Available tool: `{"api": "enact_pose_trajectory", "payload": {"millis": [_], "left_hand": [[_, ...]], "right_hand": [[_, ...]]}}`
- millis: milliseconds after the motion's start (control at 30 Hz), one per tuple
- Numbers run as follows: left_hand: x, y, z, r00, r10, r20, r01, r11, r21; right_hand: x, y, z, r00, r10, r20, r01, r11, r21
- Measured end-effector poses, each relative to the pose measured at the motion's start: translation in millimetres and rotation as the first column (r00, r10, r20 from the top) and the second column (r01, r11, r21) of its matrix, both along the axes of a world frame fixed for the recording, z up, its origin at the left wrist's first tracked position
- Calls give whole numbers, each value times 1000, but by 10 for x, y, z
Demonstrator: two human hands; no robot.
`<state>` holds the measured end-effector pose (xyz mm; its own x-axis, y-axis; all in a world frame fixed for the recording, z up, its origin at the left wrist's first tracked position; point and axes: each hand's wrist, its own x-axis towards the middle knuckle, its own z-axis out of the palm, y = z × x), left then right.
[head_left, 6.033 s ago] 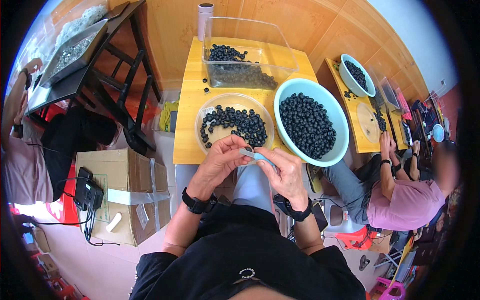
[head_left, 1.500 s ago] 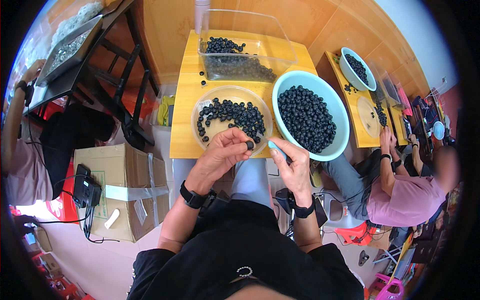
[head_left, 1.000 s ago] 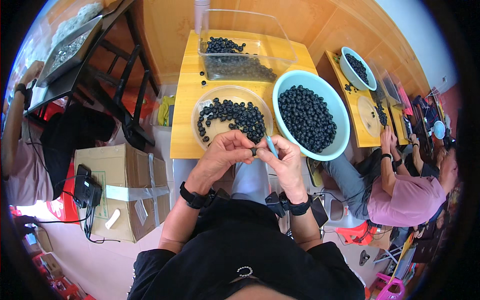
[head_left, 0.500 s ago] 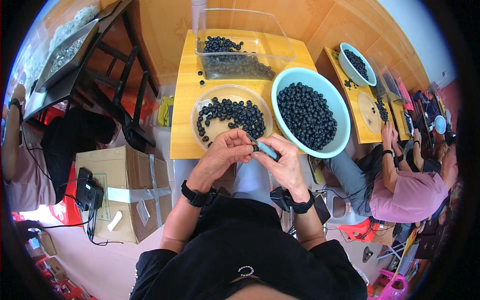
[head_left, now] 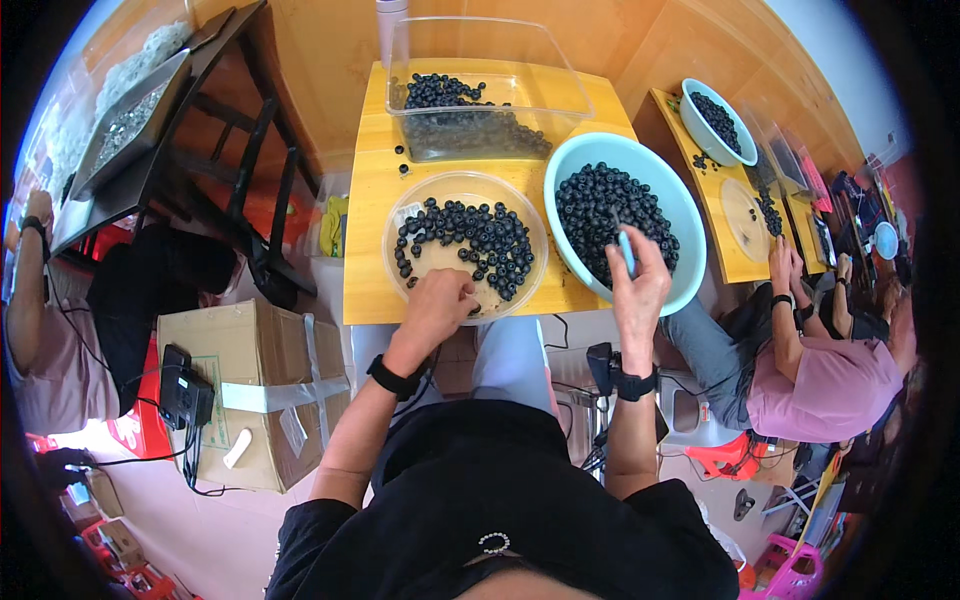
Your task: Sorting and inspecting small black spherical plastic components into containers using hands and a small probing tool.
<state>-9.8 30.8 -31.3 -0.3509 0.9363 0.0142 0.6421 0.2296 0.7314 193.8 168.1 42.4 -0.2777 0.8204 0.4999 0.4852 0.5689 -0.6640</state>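
My left hand [head_left: 440, 303] is at the near rim of a round clear plastic tray [head_left: 436, 258], its fingertips pinched together on a dark round bead [head_left: 474, 310]. Black beads [head_left: 470, 228] lie loose across that tray. Over the near side of a light-blue basin [head_left: 684, 225], heaped with black beads [head_left: 608, 205], is my right hand [head_left: 641, 290]. It is closed around a slim tool with a light-blue handle [head_left: 627, 252]; the tool's tip is hard to make out against the beads.
A clear rectangular bin [head_left: 480, 112] with more black beads stands at the back of the yellow table [head_left: 368, 215]. A taped cardboard box [head_left: 265, 390] is at the left. To the right, a person in pink [head_left: 820, 385] sits at another table [head_left: 722, 235] with a similar basin [head_left: 740, 150].
My hands have parted from their meeting place in front of the tray. The left went down to the tray's near rim; the right moved right, over the basin, with the blue-handled tool.
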Motion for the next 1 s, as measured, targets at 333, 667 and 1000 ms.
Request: {"api": "enact_pose_trajectory", "payload": {"millis": [333, 667, 1000], "left_hand": [[131, 64, -1, 994, -60, -87, 59, 998, -11], [118, 52, -14, 996, -39, -77, 44, 997, 61], [-86, -94, 212, 266, -143, 953, -108, 978, 177]], "right_hand": [[63, -39, -168, 997, -78, 21, 79, 997, -18], [55, -47, -192, 997, -80, 22, 80, 997, 8], [33, -251, -47, 979, 204, -24, -205, 969, -140]]}}
